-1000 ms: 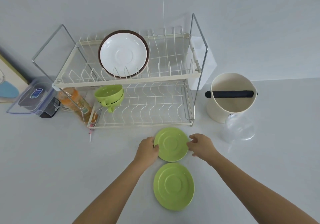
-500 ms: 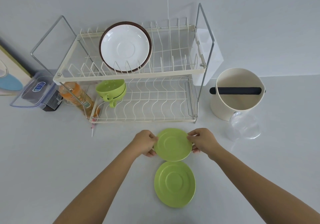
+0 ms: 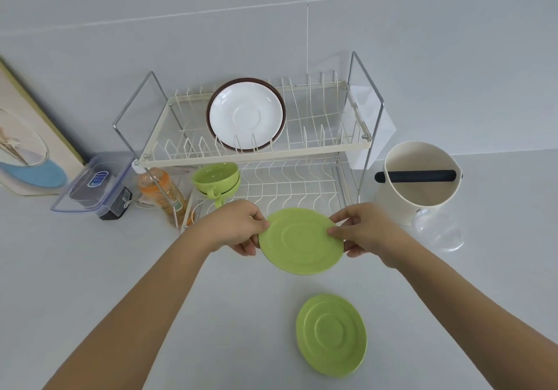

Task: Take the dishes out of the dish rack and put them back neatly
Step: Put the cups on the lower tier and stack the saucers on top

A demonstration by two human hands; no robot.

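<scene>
Since earlier frames: saucer (image 3: 300, 240) lifted off bench (image 3: 90, 269), now held up in front of rack (image 3: 256, 160) lower tier; before, it lay beside second saucer (image 3: 331, 334). Left hand (image 3: 234, 228) pinches left rim, right hand (image 3: 363, 229) pinches right rim, thumbs on top. Saucer face up, tilted toward camera. Second saucer flat on bench. White plate (image 3: 247, 115) upright in top tier; green cups (image 3: 216, 180) stacked below. Box (image 3: 90, 186) label unreadable.

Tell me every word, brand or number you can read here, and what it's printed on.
None can be read.
Blue oval logo on the clear container lid: too blurred.
Label on the dark box under it: too small.
Print on the orange bottle: blurred.
The saucers, cups and cream bin bear no text.
</scene>
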